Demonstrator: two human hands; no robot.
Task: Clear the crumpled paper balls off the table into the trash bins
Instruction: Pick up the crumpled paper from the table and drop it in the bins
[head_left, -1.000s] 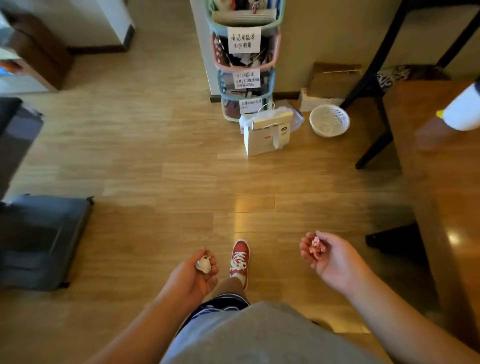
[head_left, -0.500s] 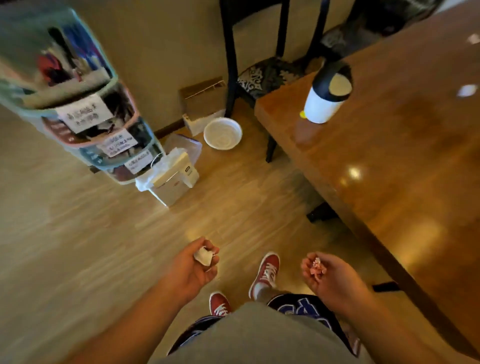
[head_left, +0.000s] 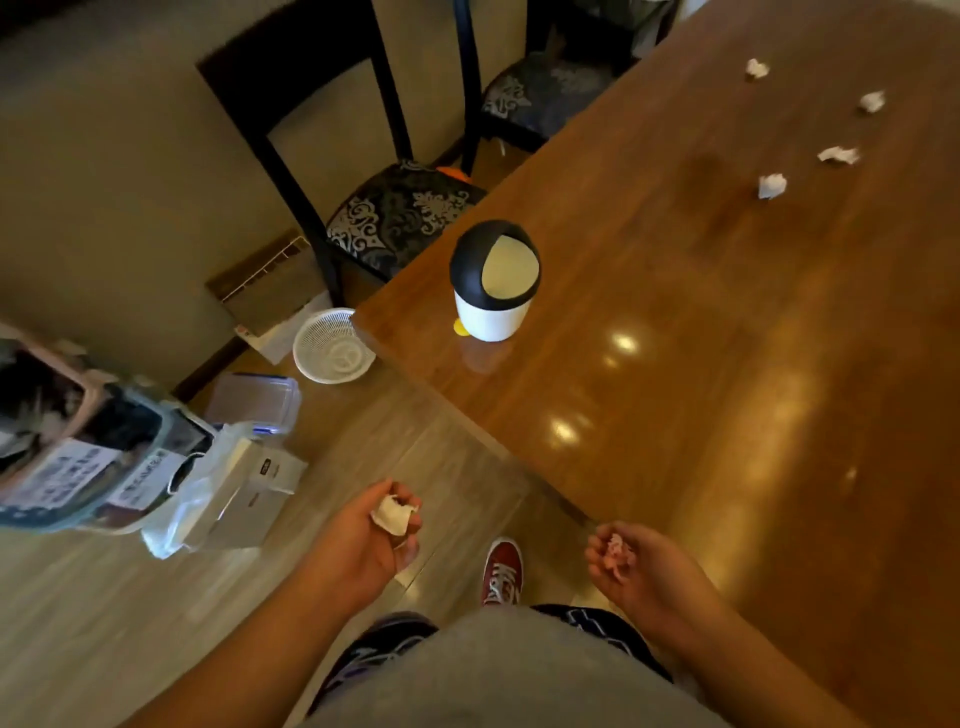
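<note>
The worktop (head_left: 727, 364) is glossy brown wood that mirrors ceiling lights, its near corner jutting over a pale plank floor (head_left: 104, 597). On it, close to that corner, stands a small rounded bin (head_left: 493, 283): smooth white body, black domed top with a cream swing flap, a yellow knob at its base. Four crumpled white paper balls (head_left: 772, 185) lie scattered far back on the worktop, well apart from the bin. On the floor by the wall sits a round white mesh basket (head_left: 332, 347), and nearer, a boxy white paper bag (head_left: 244, 493) lined with thin plastic. Both forearms reach forward at waist height, palms turned up. The left hand (head_left: 371, 545) curls its fingers round a wrinkled white paper wad (head_left: 393, 514); the right hand (head_left: 639, 566) is cupped, pinching a smaller pinkish crumpled scrap (head_left: 617, 551).
</note>
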